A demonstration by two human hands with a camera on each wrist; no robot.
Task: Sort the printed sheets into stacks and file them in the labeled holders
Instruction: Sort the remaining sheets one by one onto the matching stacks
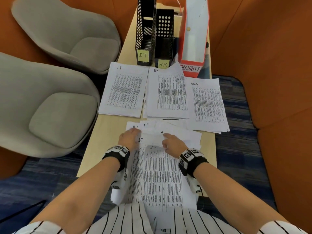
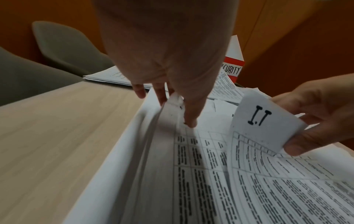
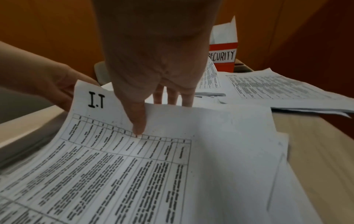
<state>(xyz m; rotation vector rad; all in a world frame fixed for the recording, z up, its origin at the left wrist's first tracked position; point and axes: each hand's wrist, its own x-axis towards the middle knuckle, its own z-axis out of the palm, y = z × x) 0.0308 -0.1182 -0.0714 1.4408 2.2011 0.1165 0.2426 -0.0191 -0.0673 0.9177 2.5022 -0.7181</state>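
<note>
A loose pile of printed sheets (image 1: 157,174) lies at the near end of the table. My left hand (image 1: 133,134) holds the pile's far left edge, thumb (image 2: 189,121) on top and fingers over the edge. My right hand (image 3: 153,115) pinches the top edge of a sheet marked I.T (image 3: 118,151), lifted and curled, thumb on its face. Beyond lie three stacks: IT (image 1: 125,92), HR (image 1: 168,93) and Security (image 1: 208,105). Behind them stand the black IT holder (image 1: 145,31), the black HR holder (image 1: 164,36) and the red-and-white SECURITY holder (image 1: 194,36).
Two grey padded chairs (image 1: 50,107) stand close along the table's left side. Orange walls enclose the table (image 1: 104,132) on the far side and right. Bare wood shows left of the pile. The Security stack overhangs the table's right edge.
</note>
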